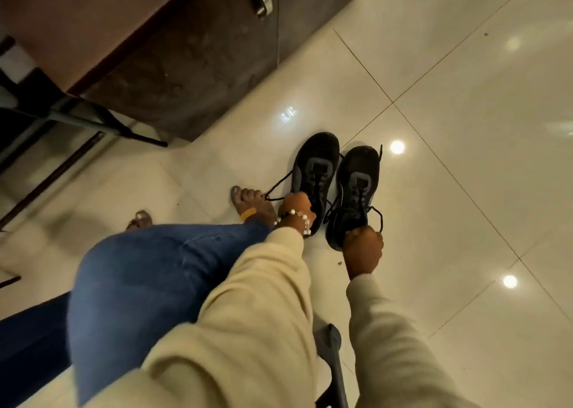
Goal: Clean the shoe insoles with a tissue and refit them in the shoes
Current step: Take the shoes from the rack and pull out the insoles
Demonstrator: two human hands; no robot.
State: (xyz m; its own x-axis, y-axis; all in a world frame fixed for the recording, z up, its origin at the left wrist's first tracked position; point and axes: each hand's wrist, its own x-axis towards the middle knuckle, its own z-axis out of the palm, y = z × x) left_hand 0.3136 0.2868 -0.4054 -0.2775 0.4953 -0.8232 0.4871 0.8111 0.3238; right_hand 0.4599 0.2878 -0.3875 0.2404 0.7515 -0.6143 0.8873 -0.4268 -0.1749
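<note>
Your cream sleeves (248, 330) reached down: your left grip (296, 204) curled round the left shoe (316, 165), your right grip (362, 247) round the right shoe (356, 184), side by side on the floor (465, 97).

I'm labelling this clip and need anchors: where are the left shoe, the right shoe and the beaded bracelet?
left shoe (314, 171): head view, on its laced upper.
right shoe (356, 187): head view, on its laced upper.
beaded bracelet (293, 214): head view, on the beads across the left wrist.

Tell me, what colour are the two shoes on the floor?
Both shoes are black with grey tongue panels and black laces, seen clearly in the head view.
</note>
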